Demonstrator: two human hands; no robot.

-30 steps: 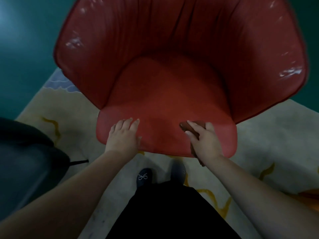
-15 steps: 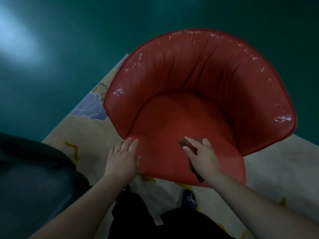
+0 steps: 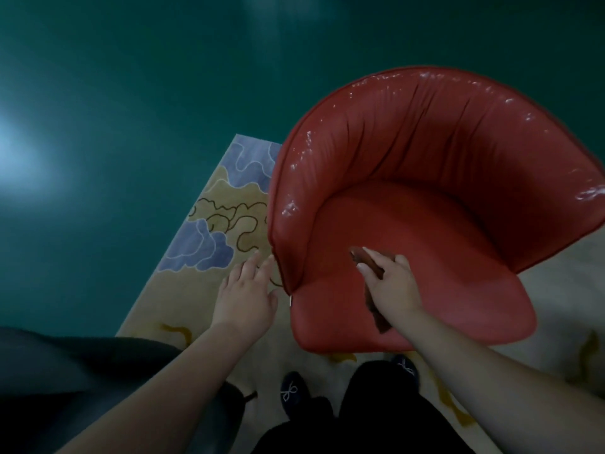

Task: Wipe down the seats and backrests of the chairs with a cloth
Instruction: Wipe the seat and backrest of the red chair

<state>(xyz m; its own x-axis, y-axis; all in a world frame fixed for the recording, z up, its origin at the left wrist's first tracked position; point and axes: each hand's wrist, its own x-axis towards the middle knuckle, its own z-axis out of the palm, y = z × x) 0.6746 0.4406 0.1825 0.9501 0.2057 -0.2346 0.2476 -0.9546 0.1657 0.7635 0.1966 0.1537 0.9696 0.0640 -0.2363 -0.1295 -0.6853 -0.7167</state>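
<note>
Head camera, looking down: nearest are the person's dark trousers (image 3: pixel 386 417) and two dark shoes (image 3: pixel 292 393) with small bows, standing on a pale rug (image 3: pixel 209 290) patterned with yellow squiggles and blue cloud shapes. At the lower left a dark, rounded piece of furniture (image 3: pixel 75 378) fills the corner; what it is cannot be told.

Both bare forearms reach forward. The left hand (image 3: pixel 245 298) is held flat with its fingers straight and slightly apart, holding nothing, over the rug just beside the left front corner of the red chair (image 3: pixel 425 178); whether the fingertips touch the chair's edge cannot be told. The right hand (image 3: pixel 394 290) is over the seat (image 3: pixel 458 290), near its front middle, its fingers and thumb clamped on a reddish-brown cloth (image 3: pixel 370 262). One end of the cloth pokes out past the fingertips and the other trails down below the wrist toward the seat's front edge.

Beyond the hands the glossy, wrinkled backrest (image 3: pixel 442 126) curves around the seat. Farthest off is a dark teal floor (image 3: pixel 131 93) with a pale glare at the left.
</note>
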